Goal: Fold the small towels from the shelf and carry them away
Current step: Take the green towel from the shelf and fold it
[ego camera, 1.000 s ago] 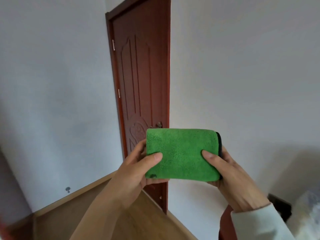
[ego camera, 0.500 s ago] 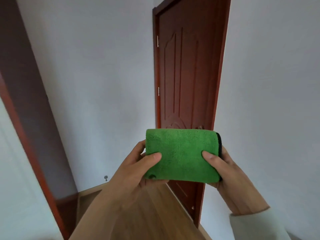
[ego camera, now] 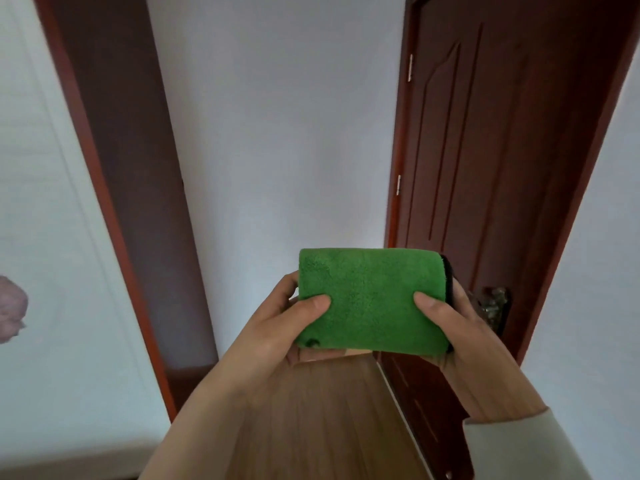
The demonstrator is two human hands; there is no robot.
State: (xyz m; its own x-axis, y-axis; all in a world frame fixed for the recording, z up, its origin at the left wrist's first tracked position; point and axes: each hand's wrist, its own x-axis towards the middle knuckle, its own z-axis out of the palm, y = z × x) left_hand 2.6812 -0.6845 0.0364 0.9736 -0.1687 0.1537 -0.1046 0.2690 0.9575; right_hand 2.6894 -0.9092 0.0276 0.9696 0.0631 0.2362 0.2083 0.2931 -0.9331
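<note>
Towel (ego camera: 370, 299): green, folded into a thick rectangle, dark edging showing at its R end. Small dark tag at the lower-L corner, too small to read. It's held up in mid-air in front of the person, level, broad face toward the camera, above the wood floor (ego camera: 329, 420).

L hand (ego camera: 273, 337) grips the towel's L end: thumb flat across the front, fingers curled round behind & under. R hand (ego camera: 464, 344) grips the R end the same way, thumb on the front, fingers wrapped behind the dark edging. Both closed on it.

Cream sleeve (ego camera: 512, 445) on the R wrist; L forearm bare. Red-brown door (ego camera: 502, 150) at R, its handle (ego camera: 493, 303) showing just past the R hand. Plain wall (ego camera: 284, 133) behind.
</note>
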